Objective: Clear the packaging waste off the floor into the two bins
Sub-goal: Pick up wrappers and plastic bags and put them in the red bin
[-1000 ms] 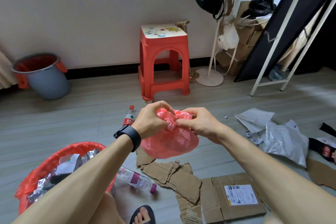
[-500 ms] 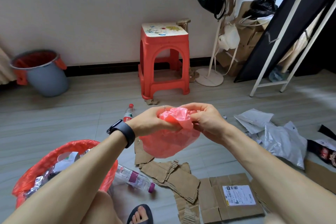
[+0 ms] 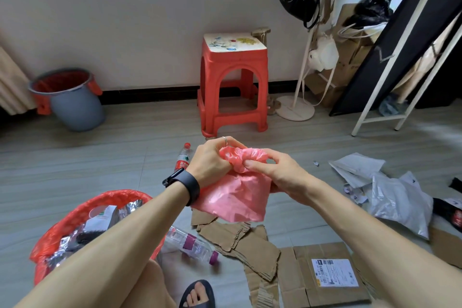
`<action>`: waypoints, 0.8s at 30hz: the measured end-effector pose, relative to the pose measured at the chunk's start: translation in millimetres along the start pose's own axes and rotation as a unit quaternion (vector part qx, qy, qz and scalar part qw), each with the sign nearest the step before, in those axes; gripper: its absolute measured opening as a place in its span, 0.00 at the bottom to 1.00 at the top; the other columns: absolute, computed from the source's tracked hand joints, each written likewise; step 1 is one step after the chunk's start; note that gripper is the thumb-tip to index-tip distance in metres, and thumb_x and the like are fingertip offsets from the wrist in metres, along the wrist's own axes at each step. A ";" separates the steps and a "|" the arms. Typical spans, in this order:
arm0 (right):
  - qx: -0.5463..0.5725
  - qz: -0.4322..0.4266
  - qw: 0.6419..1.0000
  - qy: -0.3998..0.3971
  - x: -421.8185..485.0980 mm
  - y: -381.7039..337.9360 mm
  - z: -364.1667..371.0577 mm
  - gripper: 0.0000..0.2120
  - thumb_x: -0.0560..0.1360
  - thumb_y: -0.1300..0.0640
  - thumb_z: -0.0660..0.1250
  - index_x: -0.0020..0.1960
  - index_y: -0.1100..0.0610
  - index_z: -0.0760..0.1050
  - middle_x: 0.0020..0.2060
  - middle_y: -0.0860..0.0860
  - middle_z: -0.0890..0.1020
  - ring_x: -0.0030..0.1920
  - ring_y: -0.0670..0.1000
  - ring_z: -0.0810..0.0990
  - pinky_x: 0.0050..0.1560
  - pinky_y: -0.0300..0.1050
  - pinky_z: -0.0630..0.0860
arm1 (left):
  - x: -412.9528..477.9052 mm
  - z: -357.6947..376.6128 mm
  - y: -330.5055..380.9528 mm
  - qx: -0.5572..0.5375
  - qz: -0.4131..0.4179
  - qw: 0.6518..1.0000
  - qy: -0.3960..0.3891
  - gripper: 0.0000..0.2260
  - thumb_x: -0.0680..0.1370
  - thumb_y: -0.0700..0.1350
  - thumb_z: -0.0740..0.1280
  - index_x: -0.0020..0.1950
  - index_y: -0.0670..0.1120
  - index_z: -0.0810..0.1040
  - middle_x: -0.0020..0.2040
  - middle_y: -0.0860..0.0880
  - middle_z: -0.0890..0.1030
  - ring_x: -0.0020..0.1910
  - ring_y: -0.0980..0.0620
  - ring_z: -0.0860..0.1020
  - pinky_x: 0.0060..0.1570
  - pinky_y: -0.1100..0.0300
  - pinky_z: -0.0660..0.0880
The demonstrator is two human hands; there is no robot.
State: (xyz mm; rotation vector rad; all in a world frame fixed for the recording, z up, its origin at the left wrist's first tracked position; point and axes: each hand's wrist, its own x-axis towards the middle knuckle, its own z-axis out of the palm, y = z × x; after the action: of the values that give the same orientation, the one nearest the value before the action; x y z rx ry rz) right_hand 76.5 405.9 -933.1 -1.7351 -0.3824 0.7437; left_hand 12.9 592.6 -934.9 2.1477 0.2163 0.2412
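Pink bag (image 3: 235,195) gripped by two hands (image 3: 210,165) (image 3: 277,175); two bins (image 3: 75,112) (image 3: 72,215), two bottles (image 3: 183,157) (image 3: 192,247).

The pink bag (image 3: 232,197) is thin, crinkly plastic. The cardboard (image 3: 246,245) looks rough and torn. The stool (image 3: 233,82) is shiny red plastic. The mailer (image 3: 397,202) is maybe smooth grey plastic.

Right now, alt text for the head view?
Left hand and right hand grip a crumpled pink plastic bag over a floor strewn with cardboard, bottles and mailers. A part-full red bin stands near left, a grey bin by the wall.
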 end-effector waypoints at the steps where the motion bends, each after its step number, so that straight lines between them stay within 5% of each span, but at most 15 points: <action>1: -0.003 -0.008 1.000 0.014 0.6 0.8 1.9 0.14 0.72 0.51 0.77 0.57 0.47 0.82 0.48 0.54 0.87 0.48 0.54 0.86 0.49 0.55 0.83 | -0.5 0.4 -0.9 0.003 0.003 1.000 0.004 0.16 0.66 0.45 0.78 0.46 0.64 0.83 0.41 0.58 0.85 0.42 0.60 0.81 0.43 0.67 0.75; 6: -0.077 -0.067 0.987 0.120 6.9 3.5 -1.2 0.11 0.68 0.56 0.77 0.49 0.45 0.86 0.43 0.45 0.87 0.49 0.48 0.85 0.53 0.47 0.82 | 0.6 -4.0 5.5 -0.025 -0.050 0.993 -0.108 0.24 0.69 0.40 0.73 0.60 0.63 0.78 0.50 0.54 0.84 0.46 0.57 0.82 0.47 0.63 0.78; 10: -0.150 -0.099 0.966 0.189 6.2 3.4 -5.1 0.14 0.70 0.58 0.72 0.50 0.40 0.86 0.41 0.38 0.86 0.47 0.40 0.84 0.53 0.42 0.81 | 0.9 -5.5 1.5 -0.142 -0.132 0.965 -0.179 0.32 0.67 0.60 0.74 0.70 0.57 0.72 0.60 0.50 0.82 0.56 0.52 0.82 0.61 0.52 0.76; 13: -0.186 -0.144 0.950 0.206 6.2 1.0 2.4 0.14 0.73 0.59 0.70 0.50 0.41 0.86 0.43 0.43 0.84 0.47 0.43 0.82 0.47 0.33 0.78 | 0.4 -7.1 0.0 -0.148 -0.128 0.963 -0.184 0.22 0.74 0.54 0.75 0.67 0.55 0.76 0.55 0.49 0.85 0.53 0.50 0.84 0.59 0.51 0.78; 16: -0.208 -0.195 0.939 0.195 7.3 0.6 7.6 0.10 0.68 0.44 0.73 0.49 0.35 0.84 0.43 0.45 0.80 0.45 0.42 0.80 0.45 0.34 0.77 | 1.1 -5.5 -2.6 -0.160 -0.127 0.969 -0.137 0.21 0.73 0.40 0.76 0.63 0.54 0.77 0.47 0.43 0.86 0.43 0.47 0.85 0.48 0.53 0.81; 21: -0.017 -0.081 0.997 -0.001 0.7 -7.8 1.1 0.24 0.64 0.51 0.71 0.60 0.43 0.82 0.57 0.43 0.82 0.56 0.40 0.80 0.52 0.39 0.74 | 2.4 -13.0 -11.0 -0.107 -0.095 0.989 -0.028 0.21 0.67 0.31 0.74 0.47 0.57 0.83 0.43 0.51 0.85 0.39 0.52 0.82 0.40 0.58 0.80; 24: -0.022 0.001 0.999 0.026 5.1 0.3 -0.4 0.33 0.69 0.33 0.72 0.71 0.36 0.68 0.64 0.47 0.78 0.63 0.48 0.76 0.56 0.48 0.68 | -0.1 -14.1 -12.9 -0.121 -0.093 0.988 -0.032 0.20 0.68 0.28 0.73 0.44 0.54 0.84 0.47 0.51 0.85 0.41 0.52 0.83 0.40 0.58 0.81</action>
State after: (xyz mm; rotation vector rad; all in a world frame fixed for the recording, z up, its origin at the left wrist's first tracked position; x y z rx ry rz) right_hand 80.5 408.5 -934.7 -1.7925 -0.3640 0.6944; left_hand 8.4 610.9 -938.0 1.8777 0.3315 0.0840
